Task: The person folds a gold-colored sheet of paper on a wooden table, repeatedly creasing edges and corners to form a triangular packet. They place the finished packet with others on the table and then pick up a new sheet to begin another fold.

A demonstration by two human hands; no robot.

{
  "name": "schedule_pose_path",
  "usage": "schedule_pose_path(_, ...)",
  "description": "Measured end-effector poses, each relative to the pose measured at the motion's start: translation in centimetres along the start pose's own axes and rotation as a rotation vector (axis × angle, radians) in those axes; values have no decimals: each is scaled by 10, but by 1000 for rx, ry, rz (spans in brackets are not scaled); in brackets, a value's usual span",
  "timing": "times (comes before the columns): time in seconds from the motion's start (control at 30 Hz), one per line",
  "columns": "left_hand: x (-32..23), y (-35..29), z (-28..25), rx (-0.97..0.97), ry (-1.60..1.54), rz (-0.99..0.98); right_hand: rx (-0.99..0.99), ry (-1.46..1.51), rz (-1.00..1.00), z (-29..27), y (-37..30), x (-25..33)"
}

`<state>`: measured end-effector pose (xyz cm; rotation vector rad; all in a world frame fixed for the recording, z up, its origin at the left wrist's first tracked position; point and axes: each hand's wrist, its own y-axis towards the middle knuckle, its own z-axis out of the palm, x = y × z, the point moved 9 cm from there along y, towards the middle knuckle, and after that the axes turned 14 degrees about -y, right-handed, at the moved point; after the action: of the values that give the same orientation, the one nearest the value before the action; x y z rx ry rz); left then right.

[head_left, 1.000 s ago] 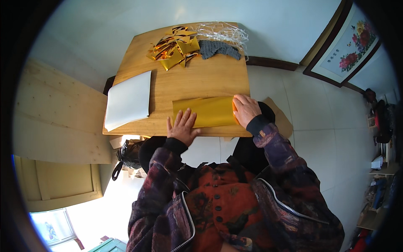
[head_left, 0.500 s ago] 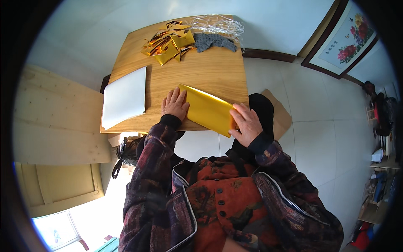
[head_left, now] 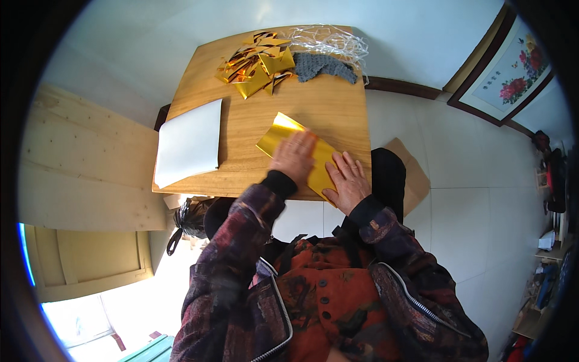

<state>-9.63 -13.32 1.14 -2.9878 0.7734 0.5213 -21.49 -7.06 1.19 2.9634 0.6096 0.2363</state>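
Note:
A folded sheet of shiny gold paper (head_left: 319, 175) lies slanted on the wooden table near its front edge. Flat across its middle rests my left hand (head_left: 294, 157), open, its fingers slightly smeared by motion. My right hand (head_left: 348, 183) is open too, with fingers spread over the paper's right end. Both palms hide part of the sheet, and its upper left end curls up a little and shines.
A white stack of sheets (head_left: 190, 142) lies on the table's left side. At the back are a heap of folded gold paper pieces (head_left: 256, 66), a grey knitted cloth (head_left: 325, 66) and tangled clear strands (head_left: 329, 42). Brown cardboard (head_left: 413, 178) is on the floor at right.
My left hand has slid rightward from the paper's left end onto its middle. The right hand stays at the right end, its fingers now flatter. The whole view has shifted slightly.

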Motion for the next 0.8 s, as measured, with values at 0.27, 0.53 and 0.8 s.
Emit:
schedule_pose_path(0.27,15,-1,17,25,-49,-77,-6,-45,-33,-2,-3,1)
schedule_pose_path(0.53,94,4,-18,36,-4,-230,1,-16,-10,-4,-5,-1)
schedule_pose_path(0.8,-37,-49,14,146,-342,245,10,30,3,3,-7,-4)
